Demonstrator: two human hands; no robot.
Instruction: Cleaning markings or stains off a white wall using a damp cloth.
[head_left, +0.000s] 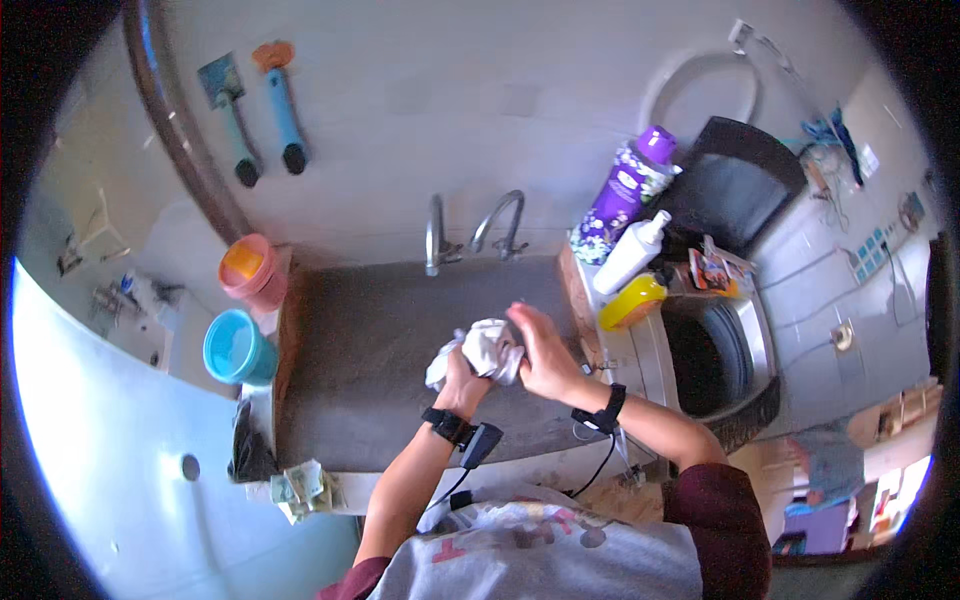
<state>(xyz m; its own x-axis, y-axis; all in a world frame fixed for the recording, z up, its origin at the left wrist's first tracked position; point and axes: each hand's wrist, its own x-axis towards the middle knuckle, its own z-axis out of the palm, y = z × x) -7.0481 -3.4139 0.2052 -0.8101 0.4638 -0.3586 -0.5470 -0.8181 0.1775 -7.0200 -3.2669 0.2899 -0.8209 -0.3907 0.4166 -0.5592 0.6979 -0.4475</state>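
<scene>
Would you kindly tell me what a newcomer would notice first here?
Both hands, left hand and right hand, clutch a crumpled white cloth over the dark sink. A purple bottle stands to the right, and orange and blue cups sit at its left.

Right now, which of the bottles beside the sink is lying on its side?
The yellow bottle, lowest of the three on the ledge right of the sink. The purple bottle and the white pump bottle both stand upright.
</scene>
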